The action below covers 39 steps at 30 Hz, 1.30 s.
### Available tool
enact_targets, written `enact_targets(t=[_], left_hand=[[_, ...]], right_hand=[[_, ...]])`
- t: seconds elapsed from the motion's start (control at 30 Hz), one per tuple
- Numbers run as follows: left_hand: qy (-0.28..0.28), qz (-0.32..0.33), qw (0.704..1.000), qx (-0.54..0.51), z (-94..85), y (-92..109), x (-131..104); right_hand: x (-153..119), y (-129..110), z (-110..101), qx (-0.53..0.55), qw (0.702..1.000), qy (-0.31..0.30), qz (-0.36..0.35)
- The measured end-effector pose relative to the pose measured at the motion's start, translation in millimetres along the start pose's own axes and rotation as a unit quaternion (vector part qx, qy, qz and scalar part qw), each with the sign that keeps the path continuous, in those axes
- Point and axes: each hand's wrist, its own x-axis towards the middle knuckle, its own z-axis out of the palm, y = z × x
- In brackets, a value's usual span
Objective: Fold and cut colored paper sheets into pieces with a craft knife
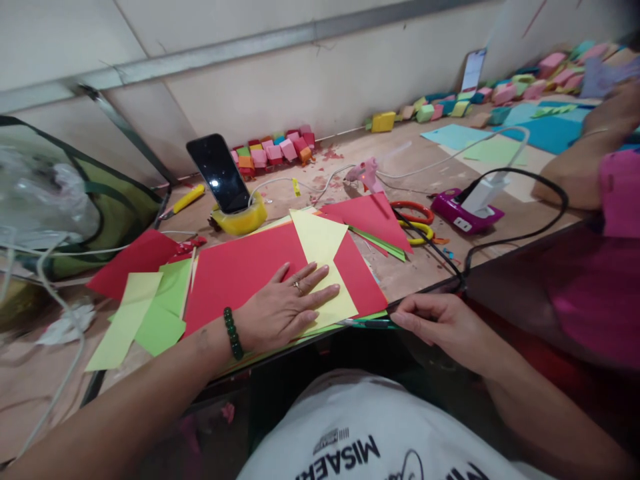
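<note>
My left hand (287,303) lies flat with fingers spread, over a pale yellow paper piece (323,233) and the red sheet (240,273) beneath it. The yellow piece narrows at its middle and lies across the red sheet. Green paper edges peek out under the stack at the table's front. Between the thumb and fingers of my right hand (440,323) is a slim green pen (370,323), its tip pointing left along the table edge. A second red sheet (375,217) with green strips (380,241) lies behind the stack.
Left are green paper pieces (160,327), a yellow-handled cutter (185,200) and a phone (220,173) propped in a tape roll (240,215). Behind sit a pink glue gun (365,175), scissors (413,213) and a purple power strip (465,210) with cables. Another person's arm (575,160) is at right.
</note>
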Motion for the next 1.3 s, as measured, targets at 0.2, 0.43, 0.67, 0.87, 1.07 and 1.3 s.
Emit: enact_targets(t=[0.2,0.43,0.67,0.87,1.07,1.3], left_hand=[[-0.01,-0.005,1.0,0.003,-0.6,-0.2,-0.1],[0.019,-0.002,1.0,0.004,3.8,0.4,1.9],[0.031,0.008,0.999,-0.009,-0.3,0.5,1.3],[0.012,-0.019,1.0,-0.002,-5.0,-6.5,-14.4],[0.026,-0.012,1.0,0.005,1.7,-8.2,-14.6],[0.019,-0.014,1.0,0.011,3.2,-10.0,-15.3]], right_hand=[[1.1,3.8,4.6,0.001,1.0,-0.014,-0.001],[-1.5,2.7,6.4,-0.002,1.0,-0.008,-0.011],[-1.1,2.5,6.9,-0.025,0.999,0.022,-0.009],[-1.2,-2.6,11.2,-0.037,0.999,0.021,-0.017],[-1.9,-3.5,12.9,-0.042,0.999,0.022,-0.018],[-3.8,-2.4,15.6,-0.035,0.999,0.017,-0.011]])
